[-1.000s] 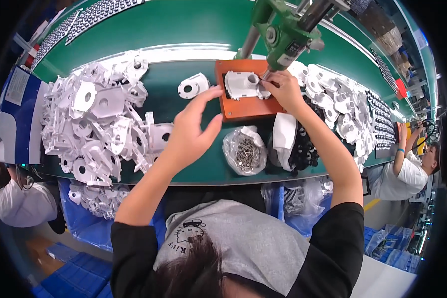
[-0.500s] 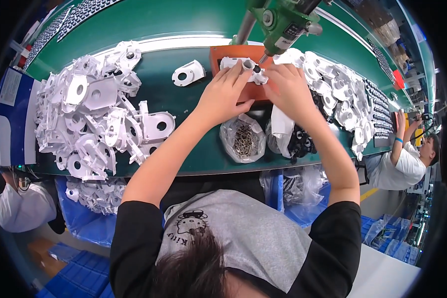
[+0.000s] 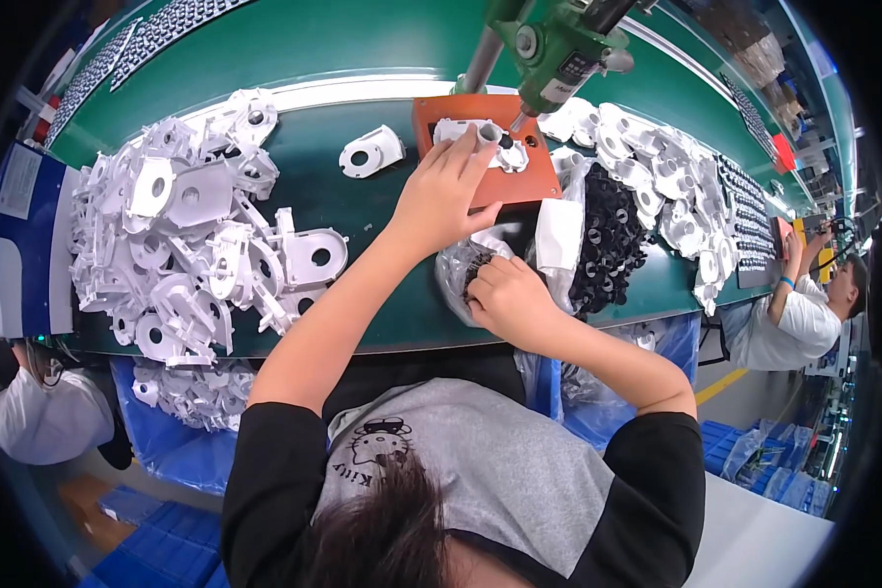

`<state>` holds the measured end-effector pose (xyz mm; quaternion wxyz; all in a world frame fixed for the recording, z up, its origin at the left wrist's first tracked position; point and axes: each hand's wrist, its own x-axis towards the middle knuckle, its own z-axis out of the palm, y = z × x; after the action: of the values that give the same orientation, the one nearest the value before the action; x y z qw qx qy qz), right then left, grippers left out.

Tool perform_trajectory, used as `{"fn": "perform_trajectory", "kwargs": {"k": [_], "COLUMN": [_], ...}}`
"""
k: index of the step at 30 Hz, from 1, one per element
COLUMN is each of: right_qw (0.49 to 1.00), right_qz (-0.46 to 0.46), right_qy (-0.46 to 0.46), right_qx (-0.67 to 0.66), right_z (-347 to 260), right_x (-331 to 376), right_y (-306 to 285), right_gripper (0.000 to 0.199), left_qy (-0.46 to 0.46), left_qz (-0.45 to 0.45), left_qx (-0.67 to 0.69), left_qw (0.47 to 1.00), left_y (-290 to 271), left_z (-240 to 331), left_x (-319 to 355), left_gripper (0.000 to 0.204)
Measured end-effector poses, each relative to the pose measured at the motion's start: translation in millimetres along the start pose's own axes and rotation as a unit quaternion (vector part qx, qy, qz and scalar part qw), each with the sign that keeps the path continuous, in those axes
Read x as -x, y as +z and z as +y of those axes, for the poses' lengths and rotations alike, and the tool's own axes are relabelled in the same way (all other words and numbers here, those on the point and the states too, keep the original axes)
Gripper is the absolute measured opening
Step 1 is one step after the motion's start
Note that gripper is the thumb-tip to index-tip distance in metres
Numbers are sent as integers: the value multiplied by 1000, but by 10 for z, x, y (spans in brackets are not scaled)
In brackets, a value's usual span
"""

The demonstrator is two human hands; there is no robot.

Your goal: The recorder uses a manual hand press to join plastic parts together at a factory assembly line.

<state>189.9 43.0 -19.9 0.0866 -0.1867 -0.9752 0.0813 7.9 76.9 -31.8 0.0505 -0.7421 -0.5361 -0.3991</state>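
My left hand (image 3: pixel 446 194) lies over a white plastic part (image 3: pixel 510 157) seated on an orange fixture block (image 3: pixel 524 188), its fingers holding the part against the block. A small black piece (image 3: pixel 506 141) sits in the white part. Above it hangs the tip of a green-bodied screwdriving machine (image 3: pixel 559 69). My right hand (image 3: pixel 508 299) is at the clear plastic bag of screws (image 3: pixel 453 284), with its fingers curled down into it. Those fingertips are hidden, so what they pinch does not show.
White plastic housings (image 3: pixel 191 196) are heaped at left; one housing (image 3: pixel 372 152) lies alone beside the block. Black small parts (image 3: pixel 612 235) and more white parts (image 3: pixel 676 176) are piled at right. Blue-lined bins (image 3: pixel 181 446) stand below the table edge. A co-worker (image 3: pixel 794 314) sits far right.
My right hand has left the white part on the block and moved down and toward me to the bag of screws. My left hand stays on the part.
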Motion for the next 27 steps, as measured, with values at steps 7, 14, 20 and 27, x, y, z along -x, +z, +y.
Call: {"fn": "perform_trajectory", "kwargs": {"k": [7,14,20,27], "right_qw": [1000,956,896,849], "right_qz": [-5,-62,-14,-55], "right_qy": [9,82,270,271], "right_qx": [-19,-274,-352,-450], "right_z": [16,353,1262,1554], "right_x": [-30,-283,-724,-961], "right_y": [-45,-806,-917,-776], "right_gripper": [10,11,15,19], "left_qy": [14,-13,-4,-25], "left_qz": [10,2,-8,-17], "left_qx": [-2,12,16,17], "left_qw": [1000,1000,1000,999], "left_y": [-4,5,-5,-24], "left_z": [17,-17,11,24], "left_x": [-21,3,-24,7], "left_gripper": [62,62,46,46]}}
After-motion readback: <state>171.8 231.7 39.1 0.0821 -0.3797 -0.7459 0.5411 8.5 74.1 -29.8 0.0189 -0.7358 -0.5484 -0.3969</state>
